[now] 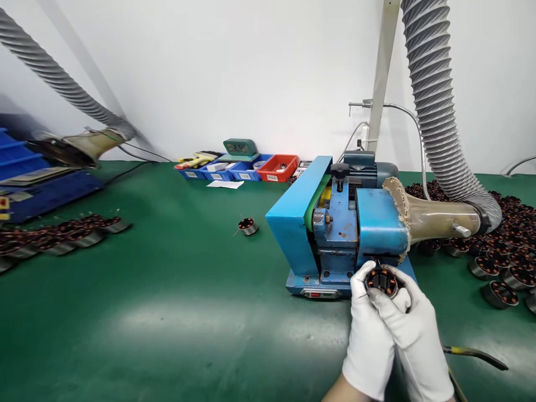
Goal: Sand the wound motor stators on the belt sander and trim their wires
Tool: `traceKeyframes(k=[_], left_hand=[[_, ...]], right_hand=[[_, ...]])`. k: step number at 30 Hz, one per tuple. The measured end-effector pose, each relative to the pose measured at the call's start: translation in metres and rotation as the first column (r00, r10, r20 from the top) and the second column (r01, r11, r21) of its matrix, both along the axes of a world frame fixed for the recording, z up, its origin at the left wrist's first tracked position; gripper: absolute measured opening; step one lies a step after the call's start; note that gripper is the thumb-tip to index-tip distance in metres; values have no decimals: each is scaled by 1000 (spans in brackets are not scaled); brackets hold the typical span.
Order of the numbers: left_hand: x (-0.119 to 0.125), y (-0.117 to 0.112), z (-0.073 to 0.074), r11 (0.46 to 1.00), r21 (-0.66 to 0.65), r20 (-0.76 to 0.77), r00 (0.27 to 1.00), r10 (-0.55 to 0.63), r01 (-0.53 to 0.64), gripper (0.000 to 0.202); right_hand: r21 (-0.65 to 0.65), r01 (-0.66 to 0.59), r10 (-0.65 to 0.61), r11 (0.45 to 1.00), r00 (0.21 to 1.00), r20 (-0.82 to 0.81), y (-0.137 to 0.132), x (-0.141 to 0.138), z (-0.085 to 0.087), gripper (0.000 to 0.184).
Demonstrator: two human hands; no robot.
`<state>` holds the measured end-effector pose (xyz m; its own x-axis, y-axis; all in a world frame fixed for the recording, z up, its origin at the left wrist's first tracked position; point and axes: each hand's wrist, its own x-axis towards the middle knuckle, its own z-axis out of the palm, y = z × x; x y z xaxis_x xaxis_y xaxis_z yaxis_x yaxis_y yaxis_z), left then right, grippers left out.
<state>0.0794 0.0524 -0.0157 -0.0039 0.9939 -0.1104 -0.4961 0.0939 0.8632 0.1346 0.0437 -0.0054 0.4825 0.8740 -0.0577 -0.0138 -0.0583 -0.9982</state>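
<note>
Both my hands wear white gloves and come together at the front of a blue belt-driven machine (339,223). Between them is a motor stator (382,282), a round black core with copper windings, its open face toward me. My left hand (368,335) grips its left side, fingers wrapped round it. Closed on the right side and lower edge is my right hand (414,329), thumb across the front. The stator's top edge is close to the machine's blue cover (381,220); whether they touch I cannot tell.
Many stators (498,294) crowd the green table (188,324) on the right; more stand in rows at left. A single stator (248,226) sits left of the machine. Behind are blue bins and a red bin (278,167). A grey hose (435,100) joins the machine. Pliers handles (477,353) lie at right.
</note>
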Motion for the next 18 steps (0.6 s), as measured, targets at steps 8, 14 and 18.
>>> traceKeyframes(k=[8, 14, 18], left_hand=[[14, 12, 14, 988, -154, 107, 994, -2, 18, 40], [18, 14, 22, 994, -111, 20, 1000, -11, 14, 48], [20, 6, 13, 997, -46, -63, 996, 59, -62, 40]], right_hand=[[-17, 22, -22, 1000, 1000, 5, 9, -3, 23, 42], [-15, 64, -62, 998, 995, 74, 13, 6, 21, 41], [19, 45, -47, 999, 987, 152, 7, 7, 18, 36]])
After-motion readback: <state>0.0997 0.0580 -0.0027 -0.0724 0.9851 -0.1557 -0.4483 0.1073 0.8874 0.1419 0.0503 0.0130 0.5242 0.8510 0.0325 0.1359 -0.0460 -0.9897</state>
